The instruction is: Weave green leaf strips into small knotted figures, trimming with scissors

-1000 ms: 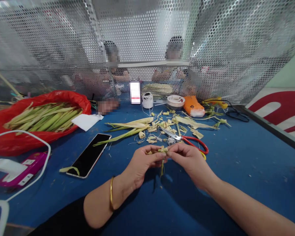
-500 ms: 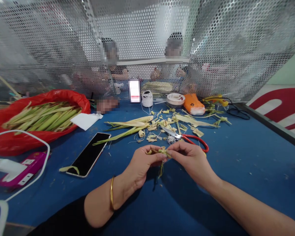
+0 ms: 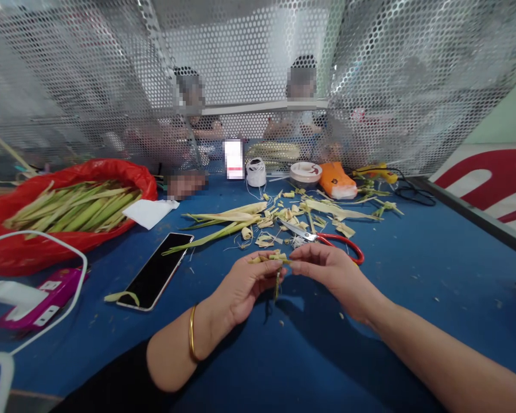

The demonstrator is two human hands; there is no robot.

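Note:
My left hand (image 3: 245,284) and my right hand (image 3: 333,272) meet above the blue table (image 3: 413,275), both pinching a small folded piece of pale green leaf strip (image 3: 272,259). A thin stem of the piece hangs down between the hands. My left wrist wears a gold bangle (image 3: 192,341). Just behind my right hand lie red-handled scissors (image 3: 327,240), their blades pointing left. Loose leaf strips and cut scraps (image 3: 258,221) are scattered beyond the hands.
A red bag of green leaf strips (image 3: 64,209) sits at the left. A black phone (image 3: 157,275) lies left of my hands, a pink power strip (image 3: 43,298) with white cable farther left. Thread spool (image 3: 256,172), tape roll (image 3: 306,172) and orange object (image 3: 337,180) stand by the perforated screen; two people sit behind it.
Both hands have shifted slightly up and away with the leaf piece; the fingers have reworked their pinch on it. Everything else on the table stays put.

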